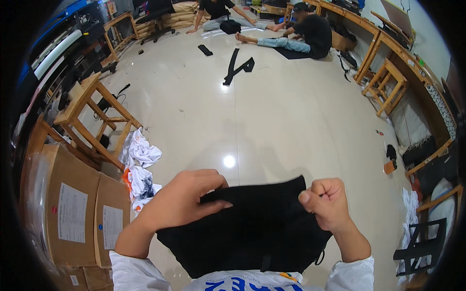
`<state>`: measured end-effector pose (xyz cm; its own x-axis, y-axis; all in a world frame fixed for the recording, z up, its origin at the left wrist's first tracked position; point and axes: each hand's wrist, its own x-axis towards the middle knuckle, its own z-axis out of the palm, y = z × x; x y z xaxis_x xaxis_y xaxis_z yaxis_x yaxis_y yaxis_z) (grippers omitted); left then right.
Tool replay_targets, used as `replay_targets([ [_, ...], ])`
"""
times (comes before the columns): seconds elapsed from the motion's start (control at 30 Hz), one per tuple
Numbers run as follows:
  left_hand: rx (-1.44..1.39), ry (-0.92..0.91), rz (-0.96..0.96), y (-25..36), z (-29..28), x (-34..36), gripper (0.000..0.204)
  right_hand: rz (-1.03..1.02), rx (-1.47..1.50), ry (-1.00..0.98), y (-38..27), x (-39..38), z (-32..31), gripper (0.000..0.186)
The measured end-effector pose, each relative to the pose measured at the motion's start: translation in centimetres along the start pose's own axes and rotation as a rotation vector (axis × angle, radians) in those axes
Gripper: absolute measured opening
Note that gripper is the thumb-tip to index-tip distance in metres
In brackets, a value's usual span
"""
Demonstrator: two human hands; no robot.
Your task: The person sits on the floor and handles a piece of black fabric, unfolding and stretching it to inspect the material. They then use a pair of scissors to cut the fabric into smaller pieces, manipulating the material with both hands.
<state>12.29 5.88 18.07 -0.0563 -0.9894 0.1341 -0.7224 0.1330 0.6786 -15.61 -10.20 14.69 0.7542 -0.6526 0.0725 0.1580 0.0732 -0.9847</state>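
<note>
A piece of black cloth (252, 223) is spread in front of my torso, its far edge raised and nearly straight. My right hand (327, 203) is closed in a fist at the cloth's upper right corner, thumb pressed against the fingers. At the upper left edge, my left hand (187, 199) curves round the cloth, thumb on the near side and fingers at the far side, with a gap between their tips. A thin black loop (320, 257) sticks out at the cloth's lower right. Whether the cloth is a finished article cannot be made out.
Cardboard boxes (73, 208) stand at left, beside white crumpled cloths (141, 150) and a wooden stool (99, 111). Black strips (235, 70) lie on the tiled floor (194, 126). Two people sit at the far end. A black frame (421, 247) is at right.
</note>
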Motion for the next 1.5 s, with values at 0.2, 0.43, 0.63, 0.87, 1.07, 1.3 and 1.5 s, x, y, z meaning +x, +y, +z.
replay_targets([
  [0.2, -0.12, -0.082, 0.067, -2.1, 2.7, -0.5, 0.033, -0.073, -0.015, -0.039, -0.4, -0.1, 0.5, 0.059],
  [0.43, -0.174, 0.005, -0.045, -2.0, 1.0, -2.7, 0.038, -0.049, 0.029, 0.062, -0.6, 0.2, 0.3, 0.058],
  [0.63, -0.034, 0.016, -0.066, -1.4, 2.7, -2.4, 0.043, -0.116, 0.1, 0.081, 0.7, 0.6, 0.3, 0.057],
  [0.87, 0.212, 0.101, -0.126, -1.9, 1.8, -3.2, 0.044, -0.013, 0.1, 0.109, 0.0, 0.8, -0.7, 0.054],
  [1.07, -0.192, 0.211, -0.002, -3.1, 2.4, -2.7, 0.041, 0.025, 0.215, 0.152, 0.7, 1.0, -0.7, 0.054],
  [1.3, -0.222, 0.122, -0.242, -3.6, 1.0, -4.5, 0.035, 0.054, 0.279, 0.182, 1.4, 0.3, -1.7, 0.052],
  [1.5, -0.189, 0.114, -0.286, -2.9, -1.2, -6.5, 0.031, -0.034, 0.407, 0.203, 0.2, -1.8, -3.8, 0.05],
])
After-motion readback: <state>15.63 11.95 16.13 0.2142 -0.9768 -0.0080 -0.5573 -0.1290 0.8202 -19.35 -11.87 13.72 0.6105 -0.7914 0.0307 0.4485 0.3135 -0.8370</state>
